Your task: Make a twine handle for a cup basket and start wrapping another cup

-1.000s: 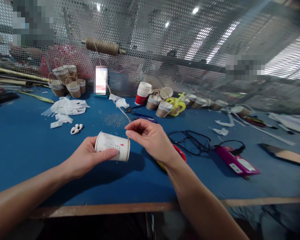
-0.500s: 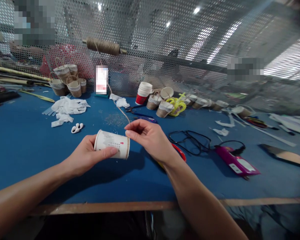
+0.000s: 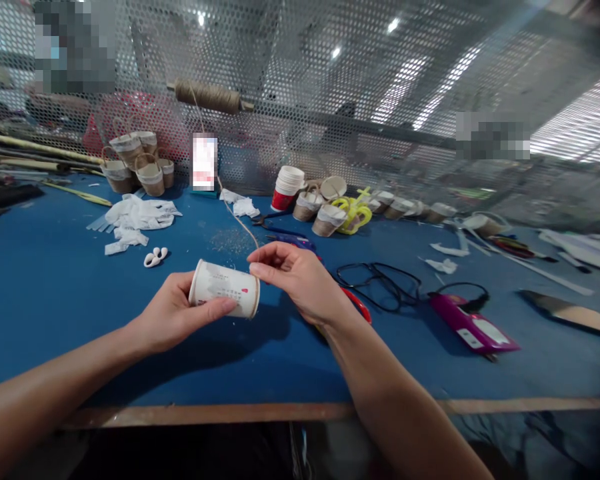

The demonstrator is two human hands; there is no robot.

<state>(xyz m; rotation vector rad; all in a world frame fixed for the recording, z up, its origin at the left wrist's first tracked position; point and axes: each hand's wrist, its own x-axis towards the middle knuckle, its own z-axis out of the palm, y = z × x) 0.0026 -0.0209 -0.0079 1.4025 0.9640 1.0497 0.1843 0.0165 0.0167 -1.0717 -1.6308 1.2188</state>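
Observation:
A white paper cup (image 3: 223,283) with grey print and a small red mark lies sideways in my left hand (image 3: 177,310), thumb along its near side. Brown twine runs round the cup's base rim, at its right end. My right hand (image 3: 295,277) pinches the twine (image 3: 241,224) with thumb and fingertips right beside that rim. From there the strand climbs up and left to a twine spool (image 3: 207,96) on a rod at the mesh panel. The cup's far side is hidden.
Twine-wrapped cup baskets (image 3: 150,179) stand back left, near white gloves (image 3: 143,212). Stacked paper cups (image 3: 287,188) and more small baskets (image 3: 329,220) stand at the back. Red-handled scissors (image 3: 356,305) lie partly under my right wrist. Right are a black cable (image 3: 380,283) and purple device (image 3: 473,323).
Both hands, the cup and the twine are almost where they were. The view has shifted very slightly.

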